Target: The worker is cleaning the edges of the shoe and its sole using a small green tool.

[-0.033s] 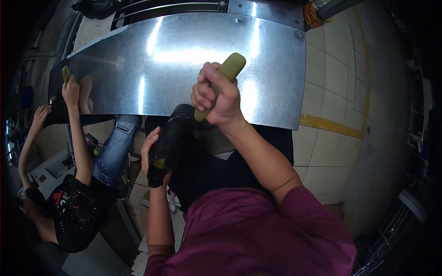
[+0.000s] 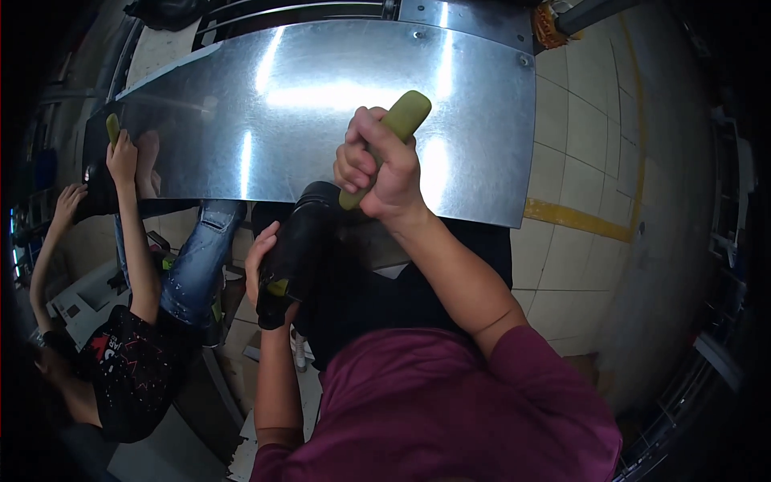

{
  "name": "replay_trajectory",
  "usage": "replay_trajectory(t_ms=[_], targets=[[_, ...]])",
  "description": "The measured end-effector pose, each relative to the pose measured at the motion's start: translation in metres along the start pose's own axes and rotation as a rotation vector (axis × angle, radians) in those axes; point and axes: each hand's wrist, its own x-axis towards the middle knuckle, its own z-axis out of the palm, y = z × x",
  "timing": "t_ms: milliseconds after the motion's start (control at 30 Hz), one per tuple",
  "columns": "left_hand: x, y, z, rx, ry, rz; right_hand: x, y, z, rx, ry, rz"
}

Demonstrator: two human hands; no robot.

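My right hand (image 2: pixel 379 161) is closed in a fist round an olive-green bar (image 2: pixel 409 112) with rounded ends, which sticks out at both sides of the grip. The bar's lower end is close to the top of a glossy black shoe (image 2: pixel 299 245); I cannot tell whether they touch. Held on its left side by my left hand (image 2: pixel 260 253), the shoe tilts above my lap, with a yellow-green patch near its lower end. Part of that hand is hidden behind the shoe.
A shiny metal table (image 2: pixel 321 72) lies beyond my hands, its near edge just past the shoe. At the left a co-worker (image 2: pixel 128 369) holds a similar green bar (image 2: pixel 112 127) beside a dark shoe (image 2: pixel 99 193). Tiled floor (image 2: pixel 562 257) with yellow lines is at the right.
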Motion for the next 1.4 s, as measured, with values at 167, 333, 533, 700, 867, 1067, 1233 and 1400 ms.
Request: replay_trajectory(t_ms=[167,333,533,700,867,1067,1233,1400], targets=[[0.003,-0.006,-0.003,-0.093,-0.016,-0.039,-0.003,0.002,0.017,-0.141,0.082,-0.082],[0.0,-0.005,-0.002,-0.03,-0.036,0.047,0.006,-0.011,0.018,-0.043,0.084,0.015],[-0.005,-0.001,0.004,-0.01,0.046,0.047,0.01,0.0,0.018,-0.058,0.025,0.02],[-0.01,-0.002,0.003,-0.026,0.03,0.014,0.011,0.007,0.022,-0.084,0.119,0.1],[-0.017,0.0,0.01,-0.005,0.06,0.058,-0.002,0.008,0.051,-0.508,0.107,0.034],[-0.025,-0.009,0.019,-0.036,0.089,0.043,0.006,0.009,0.035,-0.393,-0.027,0.167],[-0.02,-0.005,0.015,-0.114,0.035,0.008,-0.015,-0.003,0.0,-0.117,0.075,0.091],[-0.024,-0.009,0.014,-0.108,0.002,0.01,-0.018,0.004,-0.006,0.002,0.095,0.059]])
